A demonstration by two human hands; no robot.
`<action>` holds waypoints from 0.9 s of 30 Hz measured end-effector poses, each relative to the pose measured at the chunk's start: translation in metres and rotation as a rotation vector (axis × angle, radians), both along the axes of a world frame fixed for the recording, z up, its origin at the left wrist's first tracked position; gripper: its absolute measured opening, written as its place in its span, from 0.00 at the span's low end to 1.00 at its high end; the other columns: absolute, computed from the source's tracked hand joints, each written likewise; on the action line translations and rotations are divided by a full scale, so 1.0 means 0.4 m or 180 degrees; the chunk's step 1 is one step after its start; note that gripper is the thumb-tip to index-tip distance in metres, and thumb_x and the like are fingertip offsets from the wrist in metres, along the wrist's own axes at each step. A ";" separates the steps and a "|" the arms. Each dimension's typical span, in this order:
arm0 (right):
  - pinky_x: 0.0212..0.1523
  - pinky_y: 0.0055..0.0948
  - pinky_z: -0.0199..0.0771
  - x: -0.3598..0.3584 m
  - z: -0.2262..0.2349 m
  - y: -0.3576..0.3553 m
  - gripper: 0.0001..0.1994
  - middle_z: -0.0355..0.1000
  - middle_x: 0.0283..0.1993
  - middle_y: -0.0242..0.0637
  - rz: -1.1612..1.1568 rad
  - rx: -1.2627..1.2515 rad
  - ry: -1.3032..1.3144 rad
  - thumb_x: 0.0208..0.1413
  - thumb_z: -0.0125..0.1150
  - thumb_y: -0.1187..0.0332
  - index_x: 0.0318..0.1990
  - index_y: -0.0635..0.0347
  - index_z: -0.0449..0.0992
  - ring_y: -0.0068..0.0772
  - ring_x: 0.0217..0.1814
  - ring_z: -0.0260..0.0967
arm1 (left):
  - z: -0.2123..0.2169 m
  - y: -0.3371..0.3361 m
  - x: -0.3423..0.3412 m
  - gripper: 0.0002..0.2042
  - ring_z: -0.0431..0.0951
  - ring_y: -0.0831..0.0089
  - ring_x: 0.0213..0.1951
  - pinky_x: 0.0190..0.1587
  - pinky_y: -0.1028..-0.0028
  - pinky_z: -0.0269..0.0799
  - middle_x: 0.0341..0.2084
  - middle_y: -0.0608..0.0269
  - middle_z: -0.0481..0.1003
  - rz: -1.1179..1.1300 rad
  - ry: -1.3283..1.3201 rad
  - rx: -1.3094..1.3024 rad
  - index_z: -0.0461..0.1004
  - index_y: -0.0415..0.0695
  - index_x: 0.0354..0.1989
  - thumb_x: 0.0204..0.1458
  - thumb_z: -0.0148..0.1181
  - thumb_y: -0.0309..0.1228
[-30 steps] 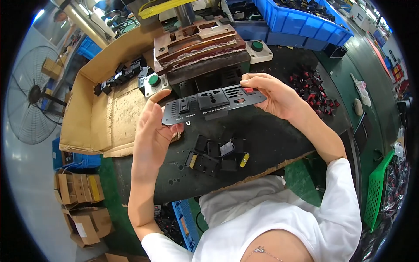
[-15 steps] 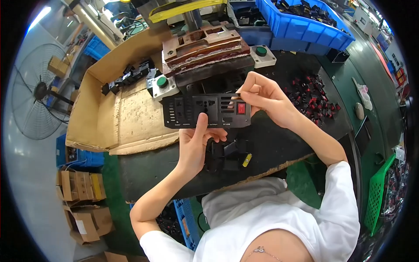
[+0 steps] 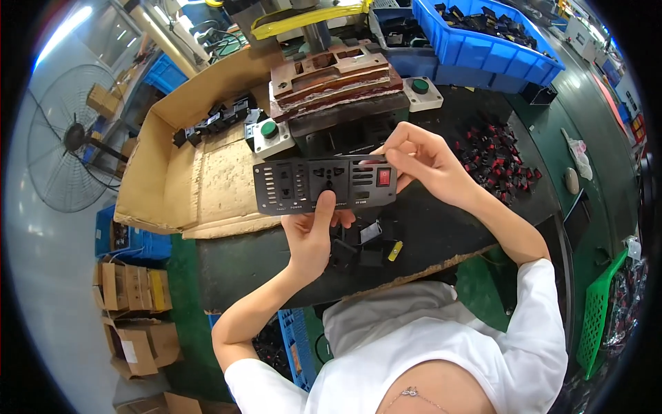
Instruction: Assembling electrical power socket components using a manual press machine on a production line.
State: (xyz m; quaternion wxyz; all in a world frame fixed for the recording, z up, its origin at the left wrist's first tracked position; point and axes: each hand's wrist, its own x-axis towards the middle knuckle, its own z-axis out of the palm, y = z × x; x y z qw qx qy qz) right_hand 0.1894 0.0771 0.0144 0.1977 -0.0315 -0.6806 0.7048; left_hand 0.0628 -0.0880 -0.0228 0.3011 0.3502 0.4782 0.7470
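Both hands hold a black plastic panel [image 3: 289, 190] in front of the press. It has vent slots, a socket in its middle and a red rocker switch [image 3: 383, 177] at its right end. My left hand [image 3: 310, 241] grips the lower edge, thumb on the front below the socket and fingers behind. At the upper right corner, my right hand [image 3: 427, 162] pinches the panel near the switch; its fingertips are partly hidden behind the edge. Beneath the panel, several loose black parts [image 3: 372, 255] lie on the dark table, with a small yellow piece [image 3: 395, 250] among them.
Behind the panel stands a press block [image 3: 338, 79], flanked by a left green button box [image 3: 270, 134] and a right one [image 3: 422, 90]. A cardboard box [image 3: 158, 165] with black parts sits left. Red-and-black switches [image 3: 496, 162] are heaped right. A blue bin [image 3: 483, 52] stands far right.
The panel has tilted slightly, its left end now lower in the view. Both hands keep hold of it. The whole view has shifted a little to the right and down.
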 end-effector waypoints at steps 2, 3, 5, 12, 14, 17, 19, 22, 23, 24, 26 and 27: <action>0.34 0.21 0.75 -0.003 0.004 -0.002 0.08 0.72 0.39 0.37 -0.0084 -0.0106 -0.0133 0.59 0.46 0.70 0.41 0.64 0.68 0.20 0.36 0.71 | 0.003 -0.003 0.003 0.09 0.73 0.77 0.22 0.25 0.79 0.67 0.22 0.60 0.75 0.0111 0.0030 0.0121 0.71 0.35 0.32 0.56 0.50 0.30; 0.36 0.22 0.73 -0.003 -0.001 -0.003 0.10 0.72 0.39 0.37 -0.0167 -0.0113 -0.0109 0.59 0.44 0.71 0.43 0.66 0.70 0.21 0.36 0.71 | 0.005 -0.005 0.005 0.08 0.73 0.77 0.23 0.25 0.79 0.68 0.23 0.60 0.75 0.0179 0.0049 0.0240 0.71 0.35 0.33 0.56 0.50 0.29; 0.36 0.22 0.73 -0.007 -0.008 0.011 0.09 0.72 0.39 0.38 -0.0431 0.0983 -0.0250 0.58 0.45 0.73 0.42 0.66 0.70 0.24 0.36 0.71 | 0.008 -0.016 0.006 0.08 0.73 0.77 0.23 0.26 0.79 0.69 0.23 0.60 0.75 0.0215 0.0164 0.0310 0.71 0.35 0.33 0.56 0.50 0.28; 0.38 0.28 0.70 -0.030 -0.040 0.007 0.11 0.65 0.40 0.36 -0.1059 0.3234 -0.0329 0.44 0.60 0.77 0.38 0.60 0.72 0.35 0.37 0.68 | 0.018 -0.098 0.026 0.09 0.73 0.78 0.24 0.25 0.81 0.66 0.23 0.60 0.74 0.0618 0.0370 0.0531 0.70 0.35 0.32 0.57 0.47 0.28; 0.38 0.31 0.67 -0.038 -0.040 0.008 0.11 0.64 0.37 0.37 -0.1284 0.3748 -0.0076 0.43 0.61 0.75 0.36 0.60 0.71 0.38 0.38 0.67 | 0.006 -0.129 0.021 0.10 0.73 0.78 0.24 0.24 0.82 0.64 0.23 0.59 0.75 0.0694 0.0748 0.0577 0.69 0.35 0.34 0.58 0.46 0.30; 0.40 0.34 0.65 -0.051 -0.040 0.002 0.10 0.63 0.37 0.38 -0.1366 0.3936 0.0019 0.42 0.60 0.75 0.34 0.60 0.68 0.43 0.41 0.65 | 0.013 -0.170 0.038 0.13 0.75 0.73 0.29 0.25 0.80 0.65 0.28 0.53 0.75 0.1397 0.0489 0.1340 0.68 0.35 0.36 0.58 0.47 0.36; 0.39 0.34 0.65 -0.053 -0.032 0.000 0.12 0.63 0.37 0.39 -0.1318 0.3975 -0.0059 0.42 0.59 0.76 0.36 0.60 0.67 0.44 0.41 0.65 | 0.064 -0.200 0.051 0.15 0.73 0.73 0.31 0.27 0.81 0.64 0.29 0.54 0.74 0.1896 -0.0064 0.1895 0.68 0.35 0.36 0.57 0.47 0.38; 0.36 0.34 0.66 -0.039 -0.020 0.009 0.14 0.64 0.38 0.39 -0.1318 0.3648 -0.0362 0.44 0.59 0.77 0.40 0.61 0.66 0.42 0.36 0.66 | 0.019 -0.345 -0.057 0.21 0.63 0.75 0.30 0.30 0.80 0.59 0.25 0.62 0.65 0.1475 0.0219 0.3014 0.67 0.35 0.40 0.56 0.46 0.45; 0.36 0.33 0.66 -0.046 -0.022 0.012 0.15 0.64 0.38 0.38 -0.1302 0.3718 -0.0351 0.44 0.59 0.76 0.41 0.61 0.67 0.41 0.35 0.66 | 0.024 -0.368 -0.043 0.21 0.59 0.76 0.27 0.29 0.79 0.58 0.22 0.64 0.61 0.2514 0.0005 0.3071 0.66 0.35 0.41 0.57 0.46 0.45; 0.35 0.33 0.66 -0.049 -0.022 0.017 0.15 0.64 0.38 0.38 -0.1315 0.3791 -0.0362 0.44 0.59 0.76 0.42 0.61 0.68 0.40 0.34 0.67 | 0.031 -0.381 -0.035 0.20 0.55 0.76 0.24 0.29 0.78 0.56 0.20 0.66 0.57 0.3525 -0.0240 0.3083 0.65 0.35 0.41 0.57 0.46 0.44; 0.35 0.32 0.66 -0.054 -0.021 0.027 0.14 0.64 0.38 0.38 -0.1226 0.3968 -0.0293 0.44 0.60 0.75 0.41 0.62 0.70 0.39 0.34 0.67 | 0.030 -0.387 -0.053 0.19 0.55 0.77 0.23 0.28 0.79 0.56 0.19 0.66 0.59 0.4203 -0.0495 0.3063 0.65 0.36 0.40 0.57 0.46 0.43; 0.35 0.32 0.67 -0.055 -0.019 0.032 0.13 0.65 0.38 0.37 -0.1127 0.4142 -0.0229 0.44 0.60 0.74 0.40 0.62 0.71 0.39 0.33 0.67 | 0.026 -0.391 -0.056 0.18 0.56 0.77 0.24 0.29 0.79 0.56 0.20 0.66 0.59 0.3869 -0.0423 0.2847 0.65 0.36 0.40 0.57 0.46 0.42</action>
